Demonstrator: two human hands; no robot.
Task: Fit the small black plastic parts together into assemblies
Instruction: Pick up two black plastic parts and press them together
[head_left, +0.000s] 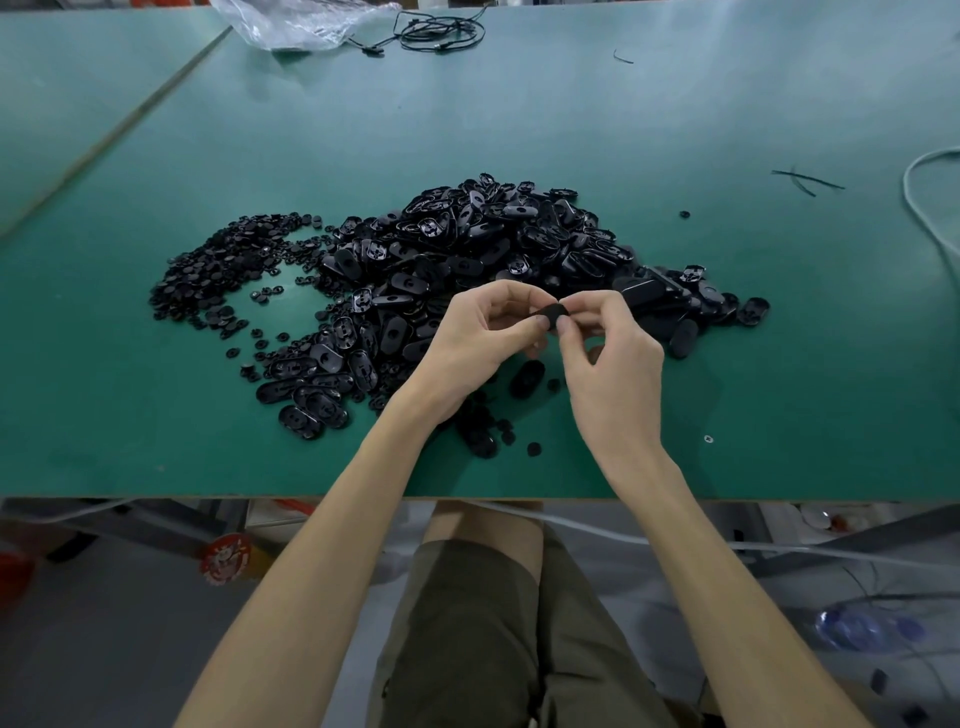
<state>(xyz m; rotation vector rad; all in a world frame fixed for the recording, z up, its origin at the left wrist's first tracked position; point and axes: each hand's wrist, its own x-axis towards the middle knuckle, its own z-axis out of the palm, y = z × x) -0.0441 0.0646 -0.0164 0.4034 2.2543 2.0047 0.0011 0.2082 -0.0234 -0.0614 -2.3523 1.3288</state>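
A big heap of black oval plastic shells (467, 249) covers the middle of the green table (727, 338). To its left spreads a flatter pile of small round black parts (228, 265). Above the heap's near edge, my left hand (483, 338) and my right hand (605, 353) meet fingertip to fingertip. Both pinch one small black part (550, 313) between thumb and fingers. Most of that part is hidden by the fingers. Several loose black pieces (493, 436) lie on the table under my wrists.
A clear plastic bag (296, 23) and a coil of black cable (441, 31) lie at the table's far edge. Black cable ties (805, 179) and a white cord (930, 208) are at the right. The table's near edge (156, 496) runs above my knees.
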